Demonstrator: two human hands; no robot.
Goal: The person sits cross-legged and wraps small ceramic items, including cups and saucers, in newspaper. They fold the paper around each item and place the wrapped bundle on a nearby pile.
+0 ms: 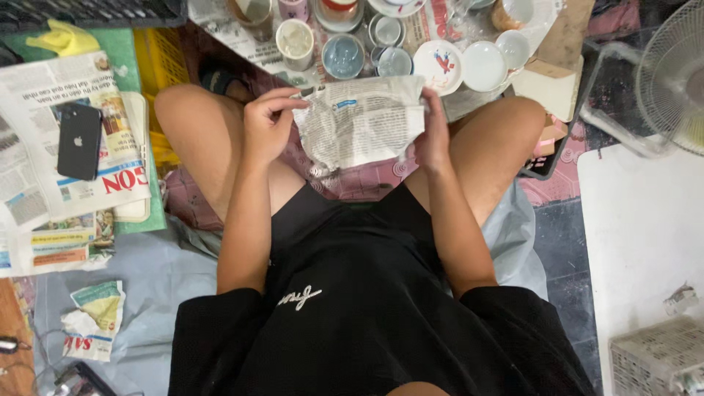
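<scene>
I'm looking down from the head cam at a person sitting on the floor in black shorts and a black top, knees spread, with a pale grey plastic sheet [158, 271] spreading out under them. Off to the person's left a big stack of flat printed newspapers [44, 147] is lying with a black smartphone [79, 139] resting face down on top, and at the far right a white electric fan [671, 77] is poking into the shot. Ahead of the knees there's a cluster of small ceramic bowls and cups [411, 48], mostly white and pale blue, sitting close together on more newsprint. The thing actually being worked is a crumpled sheet of black-and-white newspaper [363, 117], held up between the knees just in front of that crockery. The left hand [268, 125] is pinching its left edge between thumb and fingers, and the right hand [434, 132] is gripping the right edge, so the two hands are apart with the sheet stretched between them. I can't tell if anything's inside the paper, it's too bunched up. My take on doing this bit well: keep the sheet taut with both grips near the corners and smooth the creases out evenly, since newsprint probably tears easily if one side gets yanked. A smaller crumpled newspaper scrap [95, 319] is lying by the left hip.
</scene>
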